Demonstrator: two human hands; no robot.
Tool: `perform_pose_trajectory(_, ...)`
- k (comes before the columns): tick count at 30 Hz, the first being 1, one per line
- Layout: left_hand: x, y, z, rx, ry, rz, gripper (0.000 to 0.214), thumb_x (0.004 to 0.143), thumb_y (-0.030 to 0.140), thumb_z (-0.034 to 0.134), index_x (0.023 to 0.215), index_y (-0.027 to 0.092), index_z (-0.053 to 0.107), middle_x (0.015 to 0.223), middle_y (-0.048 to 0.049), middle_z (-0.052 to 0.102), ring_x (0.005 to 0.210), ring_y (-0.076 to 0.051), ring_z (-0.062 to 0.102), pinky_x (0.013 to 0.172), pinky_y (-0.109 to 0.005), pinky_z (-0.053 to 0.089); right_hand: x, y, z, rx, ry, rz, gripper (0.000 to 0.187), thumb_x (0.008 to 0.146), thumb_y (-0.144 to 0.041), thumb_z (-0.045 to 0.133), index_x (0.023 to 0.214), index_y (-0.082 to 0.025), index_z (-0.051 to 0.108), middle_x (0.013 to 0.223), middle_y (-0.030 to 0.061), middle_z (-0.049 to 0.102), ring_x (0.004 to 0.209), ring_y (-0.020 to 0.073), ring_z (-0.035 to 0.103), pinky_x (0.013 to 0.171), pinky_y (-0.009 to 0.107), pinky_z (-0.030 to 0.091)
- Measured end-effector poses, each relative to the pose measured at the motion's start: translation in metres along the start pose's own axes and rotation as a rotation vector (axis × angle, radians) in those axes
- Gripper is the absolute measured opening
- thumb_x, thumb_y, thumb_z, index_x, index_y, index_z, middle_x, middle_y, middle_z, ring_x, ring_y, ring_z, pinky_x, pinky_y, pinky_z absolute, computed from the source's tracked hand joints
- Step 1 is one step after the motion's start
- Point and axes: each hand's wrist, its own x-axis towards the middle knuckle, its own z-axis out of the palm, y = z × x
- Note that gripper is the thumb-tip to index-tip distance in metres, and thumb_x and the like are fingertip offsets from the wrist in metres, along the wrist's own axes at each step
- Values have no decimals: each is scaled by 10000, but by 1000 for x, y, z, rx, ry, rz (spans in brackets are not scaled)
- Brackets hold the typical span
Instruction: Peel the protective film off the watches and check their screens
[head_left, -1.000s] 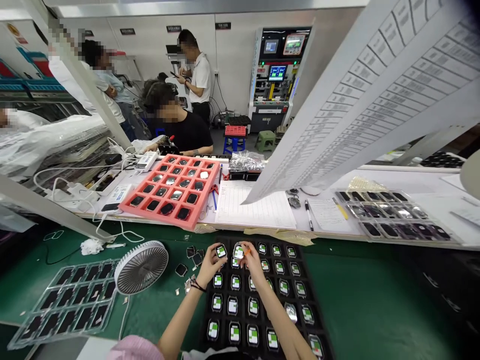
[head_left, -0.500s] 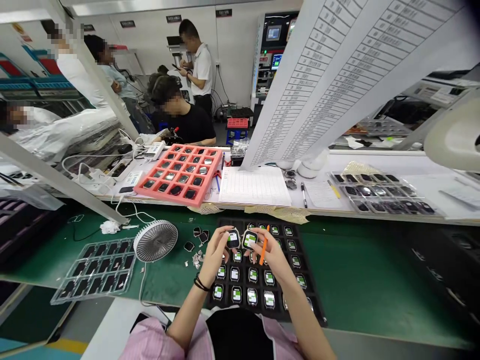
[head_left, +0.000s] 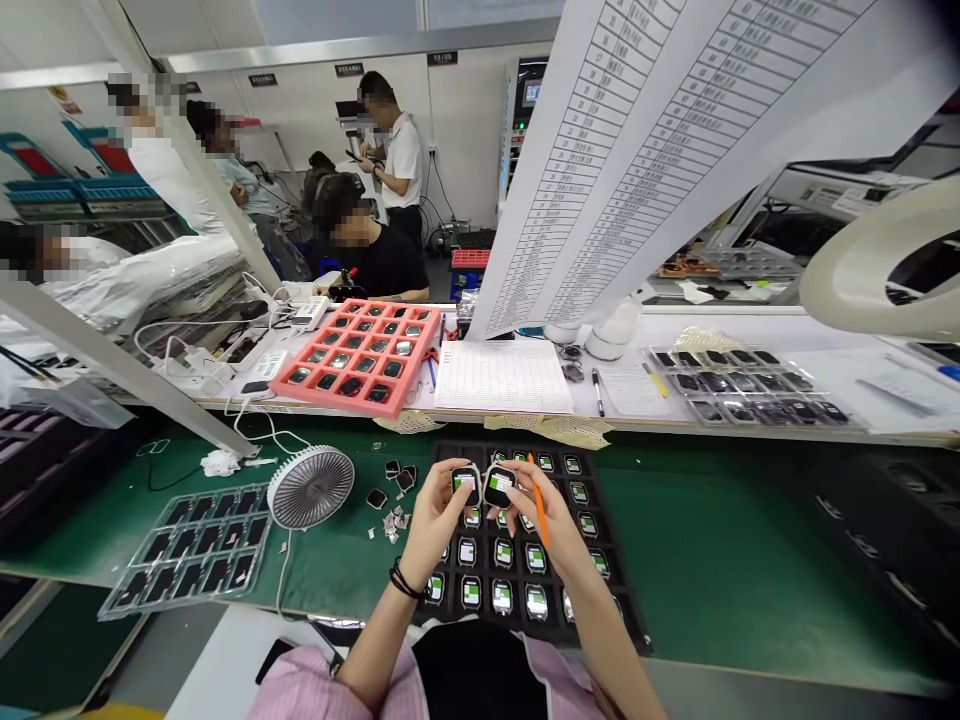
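Note:
My left hand (head_left: 433, 508) is closed around a square smartwatch (head_left: 466, 484) with a lit screen, its thumb on the glass. A second lit smartwatch (head_left: 499, 485) is gripped in my right hand (head_left: 546, 508), thumb on its screen. Both are held side by side at the same height. An orange stick-like tool (head_left: 538, 505) slants through the fingers of my right hand. Below both hands lies a black foam tray (head_left: 486, 627) with rows of watch units, most showing green and white screens. My hands and forearms hide part of the tray.
A round fan (head_left: 311, 487) stands left of my hands, near loose watch parts (head_left: 395, 522) and a clear plastic tray (head_left: 191, 545). On the shelf are a pink tray (head_left: 356, 355), a paper form (head_left: 502, 377) and more clear trays (head_left: 750, 385). Printed sheets (head_left: 600, 170) hang ahead. Co-workers are beyond.
The view has tilted slightly upward. My thumbs have shifted on the two watches, and both screens now show different content. The orange tool leans the other way in my right hand.

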Motion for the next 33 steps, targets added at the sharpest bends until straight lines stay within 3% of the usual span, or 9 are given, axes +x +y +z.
perform_pose_trajectory(4,-1,-1,0,-8,-18,-26,405,864,513,521,1132,210,532,841,-18,582,442,-34,340,369,-172,270,-2,1,-3,-22,8,-2,286,856,-409,590,1109,-279,557,1176,64,581,551,88,579,518,267,475)
perform_pose_trajectory(9,-2,-2,1,-1,-24,-19,382,870,496,527,1133,220,539,750,26,501,415,-20,247,371,-177,235,-5,0,-3,-23,43,-41,285,864,-425,576,1098,-262,569,1114,69,610,576,108,600,507,263,472)
perform_pose_trajectory(18,-9,5,2,-8,-22,-45,387,877,517,497,1111,217,561,831,-2,546,408,-15,297,378,-184,254,-10,-6,2,7,98,-15,302,814,-433,644,1043,-245,588,890,33,632,528,120,582,434,245,434)
perform_pose_trajectory(22,-12,8,-1,-72,-56,-62,391,862,520,512,1110,220,549,833,-9,547,450,-38,397,381,-176,274,-14,-8,2,119,43,-32,275,859,-432,576,1049,-233,590,760,19,612,594,164,621,419,242,422)
perform_pose_trajectory(33,-14,14,-5,-29,-75,-53,415,857,524,522,1136,217,526,853,-17,566,425,-27,345,373,-184,268,-22,-19,7,110,29,-82,276,857,-394,586,1084,-240,563,879,47,628,637,166,624,450,262,443)
